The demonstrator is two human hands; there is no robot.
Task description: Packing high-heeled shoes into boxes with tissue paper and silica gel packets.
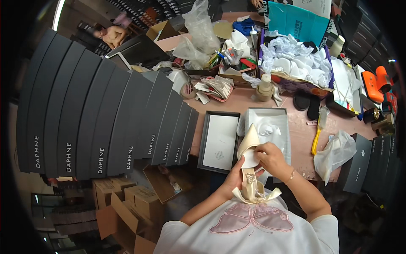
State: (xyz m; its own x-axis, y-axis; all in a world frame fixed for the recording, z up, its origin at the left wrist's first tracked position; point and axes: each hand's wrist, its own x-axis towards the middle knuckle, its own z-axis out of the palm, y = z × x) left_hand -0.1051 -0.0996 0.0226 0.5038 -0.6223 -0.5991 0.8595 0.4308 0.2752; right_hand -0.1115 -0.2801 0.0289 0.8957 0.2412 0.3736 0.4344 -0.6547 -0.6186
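A cream high-heeled shoe (pixel 248 146) with a ribbon bow and a beaded trim lies across my palms, toe pointing away from me. My left hand (pixel 234 178) cups it from below near the heel. My right hand (pixel 270 157) pinches a white insert at the shoe's opening. Just beyond the shoe stands an open shoe box (pixel 282 127) lined with white tissue paper, and its dark lid (pixel 219 142) lies upturned beside it on the left.
A tall stack of dark shoe boxes (pixel 105 122) fills the left. On the pinkish table (pixel 249 99) lie a yellow-handled tool (pixel 316 142), a crumpled plastic bag (pixel 336 153), tape rolls and a box of white paper. Cardboard cartons (pixel 127 199) sit on the floor. Another person (pixel 112 36) is far back.
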